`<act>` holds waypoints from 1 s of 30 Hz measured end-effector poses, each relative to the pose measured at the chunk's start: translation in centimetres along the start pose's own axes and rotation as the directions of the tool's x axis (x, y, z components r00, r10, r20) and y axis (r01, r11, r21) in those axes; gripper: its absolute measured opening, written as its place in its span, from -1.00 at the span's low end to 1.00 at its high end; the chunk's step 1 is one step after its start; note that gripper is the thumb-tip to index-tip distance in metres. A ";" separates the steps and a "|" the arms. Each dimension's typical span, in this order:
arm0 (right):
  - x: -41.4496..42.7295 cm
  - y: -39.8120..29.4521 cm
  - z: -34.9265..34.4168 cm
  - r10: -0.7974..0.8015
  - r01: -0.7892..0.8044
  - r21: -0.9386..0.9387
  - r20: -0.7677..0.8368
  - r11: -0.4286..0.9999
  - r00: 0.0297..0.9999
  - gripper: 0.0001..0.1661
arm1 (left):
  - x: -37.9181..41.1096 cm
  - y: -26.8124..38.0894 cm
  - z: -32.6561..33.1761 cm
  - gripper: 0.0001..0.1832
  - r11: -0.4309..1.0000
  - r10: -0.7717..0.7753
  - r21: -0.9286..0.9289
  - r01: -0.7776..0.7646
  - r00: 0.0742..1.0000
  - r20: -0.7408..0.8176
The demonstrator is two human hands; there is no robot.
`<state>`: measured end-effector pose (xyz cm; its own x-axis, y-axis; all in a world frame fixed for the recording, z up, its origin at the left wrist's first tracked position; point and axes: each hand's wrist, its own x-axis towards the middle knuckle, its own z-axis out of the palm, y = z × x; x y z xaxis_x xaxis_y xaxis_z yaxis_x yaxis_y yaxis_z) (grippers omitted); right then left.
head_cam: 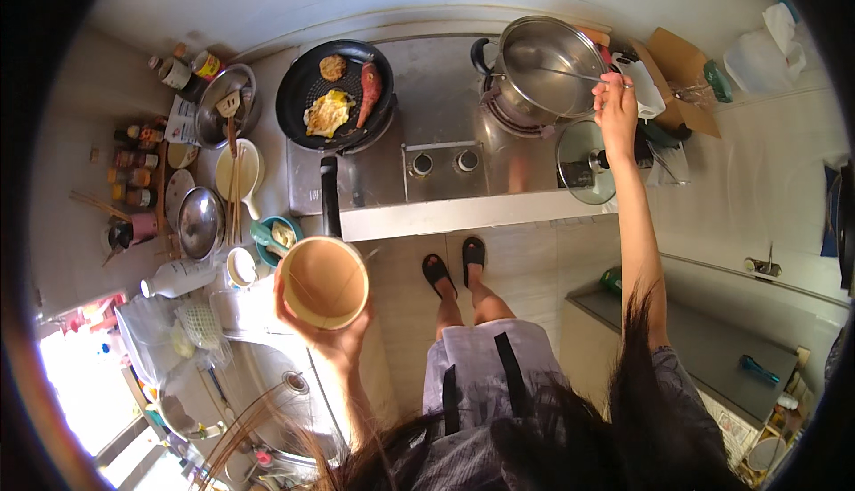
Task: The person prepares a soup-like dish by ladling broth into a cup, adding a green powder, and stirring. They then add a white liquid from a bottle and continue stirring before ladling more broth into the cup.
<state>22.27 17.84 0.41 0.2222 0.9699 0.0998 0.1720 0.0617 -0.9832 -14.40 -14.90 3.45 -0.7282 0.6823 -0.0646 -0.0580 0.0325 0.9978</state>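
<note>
My left hand (334,344) holds a round tan cup (324,282) upright near the counter's front edge; liquid of a like colour seems to be inside. Over the right burner, my right hand (616,107) grips the handle of a metal utensil (568,74) that reaches into a stainless steel pot (548,66). The utensil's far end is hard to make out. On the left burner stands a black frying pan (314,113) with a fried egg (329,113), a browned patty (332,68) and a reddish sweet potato (369,93). A glass lid (584,163) lies below the pot, partly behind my right forearm.
Left of the stove are a steel bowl (250,93) with a slotted turner, a cream pan (230,163) with chopsticks across it, a domed metal lid (200,224), a teal bowl (298,229) and seasoning jars. The frying pan's black handle (329,190) juts past the stove edge. A cardboard box (695,113) stands right.
</note>
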 end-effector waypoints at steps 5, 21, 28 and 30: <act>-0.2 0.5 0.0 -0.006 0.006 -0.007 -0.031 1.000 1.000 -0.73 | 2.4 -3.8 5.9 0.30 0.930 0.344 0.014 -0.366 0.885 0.313; -1.2 -2.1 -5.7 -0.059 0.058 -0.019 -0.022 0.998 0.998 -0.74 | 4.8 -7.8 23.8 0.29 0.878 0.362 0.067 -0.474 0.748 0.557; -1.8 -3.0 -7.3 -0.007 0.009 0.021 -0.066 1.000 0.998 -0.74 | 4.9 -9.2 25.8 0.27 0.852 0.403 0.058 -0.521 0.722 0.563; -2.0 -3.0 -7.8 -0.043 0.044 0.014 -0.055 0.999 0.998 -0.74 | 4.9 -9.4 26.0 0.28 0.860 0.389 0.060 -0.508 0.726 0.567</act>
<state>28.82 13.84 4.37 0.2673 0.9518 0.1505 0.1680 0.1077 -0.9799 0.37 7.15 -5.79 -0.1642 0.9221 0.3504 0.3608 -0.2744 0.8913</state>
